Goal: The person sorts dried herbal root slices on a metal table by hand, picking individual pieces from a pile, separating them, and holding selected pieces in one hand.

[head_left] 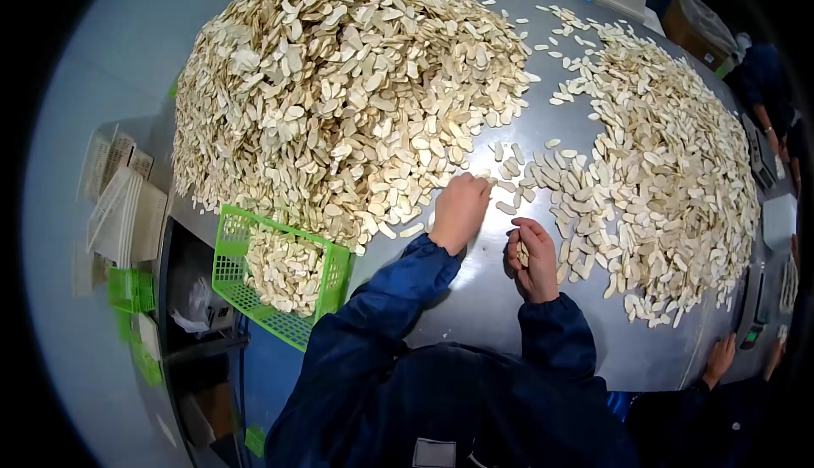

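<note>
Right of the green basket (338, 276), the right hand (538, 263) is holding pale slices (522, 255), probably light and brittle, best pinched edgewise, in curled fingers, while the left hand (460, 211) is hiding its grip.

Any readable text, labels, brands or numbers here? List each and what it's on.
No readable text.
White patch on the dark blue jacket: no legible words.
Small label on the brown box, upper right: too small.
Green-lit panel on the device, right edge: too small, blurred.
</note>
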Motion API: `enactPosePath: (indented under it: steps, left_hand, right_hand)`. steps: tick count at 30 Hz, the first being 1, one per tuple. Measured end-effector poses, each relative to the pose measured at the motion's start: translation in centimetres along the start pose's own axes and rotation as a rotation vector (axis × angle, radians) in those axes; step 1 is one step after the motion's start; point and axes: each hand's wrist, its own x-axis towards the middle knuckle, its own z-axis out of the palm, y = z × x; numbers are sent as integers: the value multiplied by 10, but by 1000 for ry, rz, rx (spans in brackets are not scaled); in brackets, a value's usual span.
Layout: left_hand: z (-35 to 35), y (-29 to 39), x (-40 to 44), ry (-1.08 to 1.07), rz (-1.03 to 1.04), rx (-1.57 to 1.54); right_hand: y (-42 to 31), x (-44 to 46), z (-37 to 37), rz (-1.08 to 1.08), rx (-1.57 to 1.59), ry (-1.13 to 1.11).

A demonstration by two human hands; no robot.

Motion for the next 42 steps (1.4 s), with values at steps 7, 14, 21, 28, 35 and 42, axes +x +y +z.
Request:
enactPosePath:
  steps: [7, 14, 21, 28, 35, 42]
  left_hand:
    - [-32, 33, -21, -259, 55, -436]
    - [-23, -32, -14, -101, 15, 312]
    - [-31, -3, -6, -320, 116, -260]
    - [-28, -60, 51, -133, -226, -29]
    - [-8, -73, 42, 8, -49, 124]
    - [-44, -9, 10, -480, -84, -640]
  right_hand:
    - [2, -3, 0, 119, 283, -88]
    - [11, -1, -23, 177, 302, -147]
    - [7, -6, -19, 133, 235, -189]
    - [1, -7, -17, 125, 192, -142]
    - [1, -5, -20, 154, 181, -157]
    - [-5, -16, 14, 260, 216, -50]
